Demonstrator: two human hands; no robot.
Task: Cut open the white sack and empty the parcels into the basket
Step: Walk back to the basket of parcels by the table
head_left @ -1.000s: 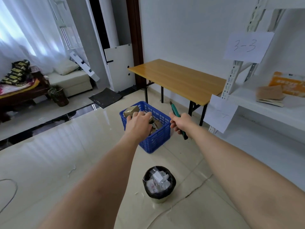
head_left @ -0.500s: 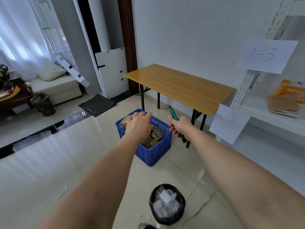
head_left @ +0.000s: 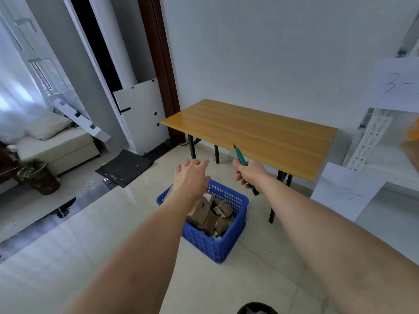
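Observation:
A blue plastic basket (head_left: 217, 248) stands on the tiled floor below my hands, holding several brown cardboard parcels (head_left: 204, 214). My left hand (head_left: 191, 177) hovers above the basket's far left corner, fingers apart and holding nothing. My right hand (head_left: 249, 174) is closed around a green-handled cutter (head_left: 240, 157) whose tip points up and away, in front of the table's edge. No white sack is in view.
A wooden folding table (head_left: 254, 132) stands against the wall just beyond the basket. White shelving (head_left: 374, 130) with paper labels is at the right. A black bin (head_left: 256, 310) peeks in at the bottom edge. A sofa, plant and door mat lie to the left.
The view has moved closer to the basket and table; the bin has slid to the bottom edge. Both hands have risen above the basket, and my left hand's fingers have spread.

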